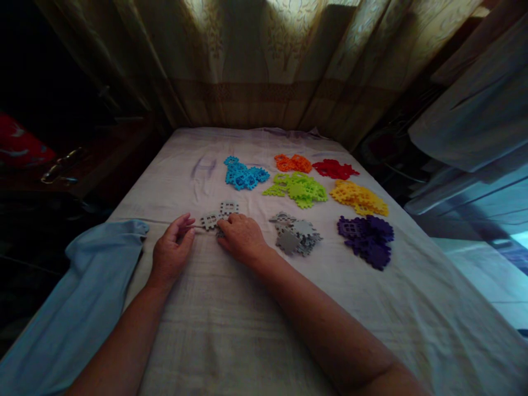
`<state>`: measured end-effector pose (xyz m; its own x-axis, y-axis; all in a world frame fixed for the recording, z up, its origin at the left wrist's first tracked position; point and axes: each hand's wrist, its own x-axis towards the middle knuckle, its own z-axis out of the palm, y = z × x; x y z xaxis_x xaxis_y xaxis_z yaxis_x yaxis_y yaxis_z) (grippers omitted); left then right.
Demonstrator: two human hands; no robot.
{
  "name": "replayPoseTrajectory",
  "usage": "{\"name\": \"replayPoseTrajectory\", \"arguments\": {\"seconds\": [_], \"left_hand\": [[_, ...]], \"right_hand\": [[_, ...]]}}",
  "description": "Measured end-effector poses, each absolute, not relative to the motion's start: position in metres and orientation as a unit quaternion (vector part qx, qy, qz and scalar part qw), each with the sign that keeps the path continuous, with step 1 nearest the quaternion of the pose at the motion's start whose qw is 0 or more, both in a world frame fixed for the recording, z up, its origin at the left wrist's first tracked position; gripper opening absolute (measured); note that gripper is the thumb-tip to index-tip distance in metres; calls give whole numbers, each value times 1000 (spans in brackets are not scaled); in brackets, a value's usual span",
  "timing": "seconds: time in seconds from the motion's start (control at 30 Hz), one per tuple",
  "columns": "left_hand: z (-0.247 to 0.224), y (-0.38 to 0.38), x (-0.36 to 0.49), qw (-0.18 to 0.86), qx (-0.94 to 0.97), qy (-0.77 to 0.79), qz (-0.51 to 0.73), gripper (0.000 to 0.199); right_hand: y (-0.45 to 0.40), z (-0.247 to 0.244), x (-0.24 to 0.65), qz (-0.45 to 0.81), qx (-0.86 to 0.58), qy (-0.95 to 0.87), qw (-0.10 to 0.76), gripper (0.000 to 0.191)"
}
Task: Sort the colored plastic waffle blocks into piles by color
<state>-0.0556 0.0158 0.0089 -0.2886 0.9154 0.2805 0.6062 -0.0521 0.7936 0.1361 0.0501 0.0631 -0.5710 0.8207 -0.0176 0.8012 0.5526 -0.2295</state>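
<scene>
My right hand (242, 236) is over a few grey window-patterned pieces (210, 221), its curled fingers on a piece they partly hide. Another grey window piece (229, 207) lies just beyond its fingertips. My left hand (174, 247) rests on its side on the cloth to the left of these pieces, fingers bent with a gap between thumb and fingers and nothing visible between them. To the right of my right hand sits a pile of grey toothed pieces (295, 235).
Piles of blue (243, 175), lime green (299, 188), orange (292, 163), red (335, 169), yellow (358, 198) and purple (369, 239) pieces lie on the pale cloth (231, 330). A light blue cloth (94, 280) hangs at the left edge. Curtains (264, 71) stand behind.
</scene>
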Motion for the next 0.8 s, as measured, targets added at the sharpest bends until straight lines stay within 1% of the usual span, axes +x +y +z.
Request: {"name": "replayPoseTrajectory", "arguments": {"seconds": [0.07,0.13,0.2,0.27,0.4,0.57,0.73,0.8], "left_hand": [[10,16,-55,176,568,667,449,50],[10,15,-55,178,562,671,450,49],[11,15,-54,178,559,673,450,49],[11,15,-54,179,561,672,448,49],[10,15,-54,179,567,667,449,50],[11,15,-54,172,568,669,447,50],[10,15,-54,176,561,672,450,47],[10,15,-54,180,560,671,451,48]], "right_hand": [[52,70,141,118,-461,-878,42,35],[57,81,152,132,-472,-871,47,39],[64,91,171,140,-498,-854,58,45],[74,98,194,134,-540,-829,57,46],[90,99,233,140,-609,-781,16,46],[94,93,245,154,-623,-766,-43,49],[94,94,245,145,-621,-767,-71,49],[93,96,243,133,-618,-772,-64,47]]}}
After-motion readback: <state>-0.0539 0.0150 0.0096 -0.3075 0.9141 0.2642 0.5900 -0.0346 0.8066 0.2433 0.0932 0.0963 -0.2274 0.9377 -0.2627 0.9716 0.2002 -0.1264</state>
